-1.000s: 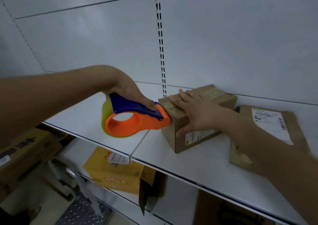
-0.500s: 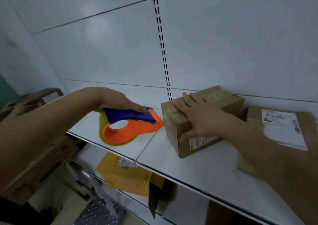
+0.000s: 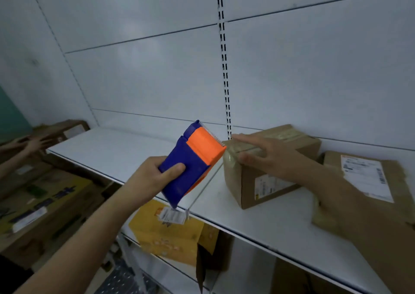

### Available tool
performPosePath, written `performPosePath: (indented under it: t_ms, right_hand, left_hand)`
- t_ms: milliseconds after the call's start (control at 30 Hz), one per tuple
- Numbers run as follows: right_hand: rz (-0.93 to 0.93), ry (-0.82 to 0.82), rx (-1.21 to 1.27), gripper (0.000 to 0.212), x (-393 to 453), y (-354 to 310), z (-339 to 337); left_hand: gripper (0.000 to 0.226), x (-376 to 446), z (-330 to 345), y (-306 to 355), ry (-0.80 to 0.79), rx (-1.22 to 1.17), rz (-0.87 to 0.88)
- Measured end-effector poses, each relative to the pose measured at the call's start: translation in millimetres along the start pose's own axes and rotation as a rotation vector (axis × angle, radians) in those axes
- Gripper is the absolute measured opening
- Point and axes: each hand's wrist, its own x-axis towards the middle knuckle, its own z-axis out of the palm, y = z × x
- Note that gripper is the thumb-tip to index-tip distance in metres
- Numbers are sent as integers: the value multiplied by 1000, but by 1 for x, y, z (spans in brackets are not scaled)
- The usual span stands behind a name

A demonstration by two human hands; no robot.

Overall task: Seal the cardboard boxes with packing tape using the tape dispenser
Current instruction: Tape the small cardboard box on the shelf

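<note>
A small brown cardboard box [image 3: 265,181] stands on the white shelf [image 3: 134,154], with clear tape along its top seam. My left hand [image 3: 152,179] grips the blue and orange tape dispenser [image 3: 193,158], tilted up so its toothed edge sits just left of the box's near top corner. Flat on the box's top lies my right hand [image 3: 274,154], fingers straight and pointing left, the thumb against the front face. A flatter brown parcel [image 3: 368,181] with a white label lies to the right, partly hidden by my right forearm.
A slotted upright [image 3: 224,69] runs down the white back panel. On the shelf below stands a yellow box [image 3: 166,233], with a price tag [image 3: 170,216] on the shelf edge above it. Brown cartons [image 3: 45,199] and another person's hand [image 3: 33,143] are at the left.
My left hand has turned the dispenser from lying flat to tilted up, and brought its toothed edge back near the box's corner. My right hand stays on the box top.
</note>
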Motion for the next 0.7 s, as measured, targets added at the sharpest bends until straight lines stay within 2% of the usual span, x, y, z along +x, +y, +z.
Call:
performPosePath:
  t_ms: [100, 167, 233, 300, 367, 433, 533, 600, 700]
  right_hand:
    - [39, 26, 453, 103, -8, -13, 16]
    - [109, 16, 587, 101, -13, -23, 23]
    - [117, 26, 629, 82, -20, -30, 26]
    - [102, 57, 639, 67, -28, -33, 23]
    - [43, 59, 540, 56, -32, -32, 20]
    - [55, 105, 477, 47, -33, -31, 18]
    - [92, 66, 393, 52, -33, -30, 15]
    - [93, 12, 364, 47, -34, -32, 11]
    - [130, 24, 419, 38, -32, -31, 2]
  left_hand:
    - [67, -14, 21, -2, 35, -121, 116]
    - [47, -23, 35, -3, 40, -191, 142]
    - [41, -29, 47, -7, 10, -224, 159]
    - [24, -35, 57, -7, -18, -229, 187]
    - [13, -40, 65, -1, -32, -248, 201]
    - [19, -43, 72, 6, -51, -253, 217]
    - [32, -44, 78, 12, -91, -232, 277]
    - [30, -43, 80, 13, -112, -227, 303]
    - [26, -42, 82, 15, -131, -225, 309]
